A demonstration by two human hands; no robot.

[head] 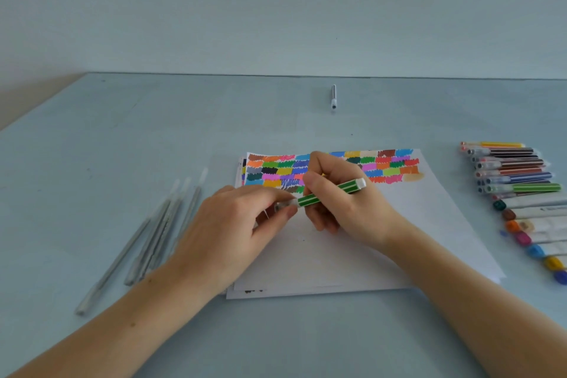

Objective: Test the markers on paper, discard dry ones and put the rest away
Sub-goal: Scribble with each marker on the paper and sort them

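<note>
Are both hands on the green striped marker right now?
Touching. The head view shows the right hand wrapped round the green white-striped marker and the left hand pinching its white cap end.

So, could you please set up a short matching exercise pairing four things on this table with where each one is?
Things:
1. green striped marker
2. single grey pen
3. pale grey sticks
4. row of coloured markers

Places:
A. left of the paper
B. right edge of the table
C. held in both hands over the paper
D. alone, far side of the table

Pairs: 1-C, 2-D, 3-A, 4-B
</note>
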